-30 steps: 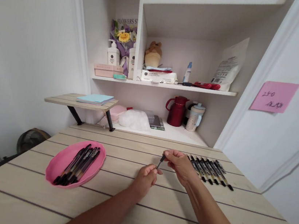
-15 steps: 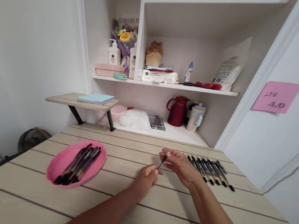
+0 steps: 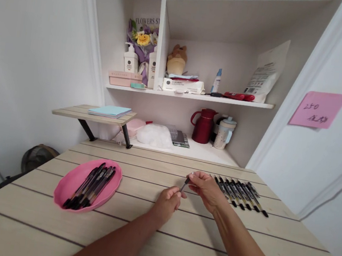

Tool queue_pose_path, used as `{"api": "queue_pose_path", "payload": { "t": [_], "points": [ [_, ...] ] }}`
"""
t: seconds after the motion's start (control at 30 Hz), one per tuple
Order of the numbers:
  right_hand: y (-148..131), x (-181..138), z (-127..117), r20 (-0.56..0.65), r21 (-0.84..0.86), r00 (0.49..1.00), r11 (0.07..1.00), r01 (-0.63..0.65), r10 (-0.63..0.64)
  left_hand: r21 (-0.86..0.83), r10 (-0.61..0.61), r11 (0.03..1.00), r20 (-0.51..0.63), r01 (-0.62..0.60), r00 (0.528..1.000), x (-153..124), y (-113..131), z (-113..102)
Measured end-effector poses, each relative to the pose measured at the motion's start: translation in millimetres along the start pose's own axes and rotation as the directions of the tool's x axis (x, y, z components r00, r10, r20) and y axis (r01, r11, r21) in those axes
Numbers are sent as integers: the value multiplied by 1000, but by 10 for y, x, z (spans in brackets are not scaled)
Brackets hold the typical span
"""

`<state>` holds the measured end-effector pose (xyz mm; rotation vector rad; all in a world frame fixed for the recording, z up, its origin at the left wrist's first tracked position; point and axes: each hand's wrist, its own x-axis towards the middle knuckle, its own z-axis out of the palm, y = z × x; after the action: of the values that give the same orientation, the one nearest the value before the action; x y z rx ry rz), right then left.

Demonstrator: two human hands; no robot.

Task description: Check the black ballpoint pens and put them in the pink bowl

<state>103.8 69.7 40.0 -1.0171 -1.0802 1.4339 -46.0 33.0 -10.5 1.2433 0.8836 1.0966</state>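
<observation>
Over the middle of the wooden table (image 3: 173, 250), both hands hold one black pen (image 3: 185, 184). My left hand (image 3: 167, 202) is closed round the pen's lower end. My right hand (image 3: 207, 188) pinches its upper tip with thumb and fingers. Just right of my right hand, several black pens (image 3: 241, 194) lie in a row on the table. At the left stands a pink plate (image 3: 70, 184) with several more black pens (image 3: 92, 188) lying in it.
Behind the table is a white shelf unit with a red jug (image 3: 202, 126), a speckled cup (image 3: 223, 133), bottles and a tissue pack. A small wooden riser (image 3: 93, 114) with a blue notebook stands at the back left. A pink note (image 3: 317, 109) sticks on the right wall.
My right hand opened its fingers briefly half a second ago, then closed again on the pen's upper tip. My left hand and the pen stayed almost in place.
</observation>
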Motion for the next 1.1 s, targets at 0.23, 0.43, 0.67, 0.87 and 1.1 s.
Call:
{"api": "queue_pose_path", "payload": {
  "t": [0.23,0.43,0.67,0.87,1.1],
  "points": [
    [2,-14,7,29,9,1000,1000,5,-5,-3,1,1000,8,-1,1000,-8,20,6],
    [9,1,-14,69,17,998,1000,-6,4,15,-13,1000,18,13,1000,4,-4,-6],
    [31,37,-27,13,-29,1000,999,25,-25,18,-31,999,11,31,999,-13,28,8],
    [-107,146,-336,-255,-592,923,801,87,-288,-10,-65,998,-23,64,998,-25,46,2],
    [155,140,-320,-17,-984,947,-160,-72,-319,-41,-66,997,-50,64,997,-17,62,3]
  ]
}}
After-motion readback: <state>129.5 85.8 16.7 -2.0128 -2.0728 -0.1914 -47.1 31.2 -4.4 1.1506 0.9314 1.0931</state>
